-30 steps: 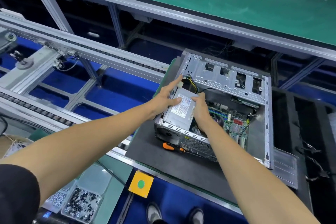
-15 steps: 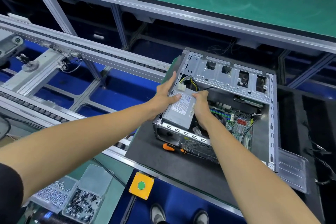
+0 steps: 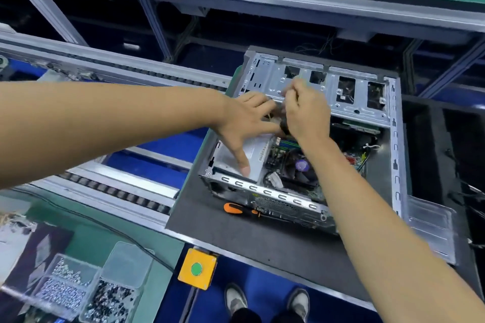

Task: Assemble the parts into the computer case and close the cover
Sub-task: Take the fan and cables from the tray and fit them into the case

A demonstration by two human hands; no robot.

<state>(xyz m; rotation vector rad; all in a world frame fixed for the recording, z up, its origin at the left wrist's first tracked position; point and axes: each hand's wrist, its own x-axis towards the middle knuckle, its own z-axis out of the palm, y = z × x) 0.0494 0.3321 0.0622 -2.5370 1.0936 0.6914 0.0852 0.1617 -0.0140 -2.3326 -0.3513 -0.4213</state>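
At the near edge of the view, a clear plastic compartment box of silver and black screws point(image 3: 78, 294) sits on the green counter point(image 3: 162, 257), judged to be stock for fastening parts. A yellow box with a green push-button point(image 3: 196, 269) stands just beside the dark grey pallet point(image 3: 236, 233) that carries the work.

On that pallet, an orange-handled screwdriver point(image 3: 236, 208) lies against the near wall of the open grey steel computer case point(image 3: 393, 139), within easy reach for the screw step. A flat grey metal cover panel point(image 3: 430, 231) rests on the pallet at the case's right side; the case is not yet closed.

Inside the case, the silver box-shaped power supply point(image 3: 256, 155) lies in the near-left corner. The left hand point(image 3: 241, 123) is spread flat, fingers straight, thumb pressing down on the supply's top, apparently to keep it seated. The green motherboard with a black fan point(image 3: 299, 168) lies beside the supply, partly hidden by the right forearm.

Farther in, the right hand point(image 3: 305, 110) is curled near the perforated drive bay plate point(image 3: 328, 86), seemingly pinching a dark cable or connector; motion blur prevents confirmation of what it grips. Judgement: cable routing from the supply is in hand, with fastening and closing outstanding.

Beyond, aluminium conveyor rails point(image 3: 118, 65) cross the view.
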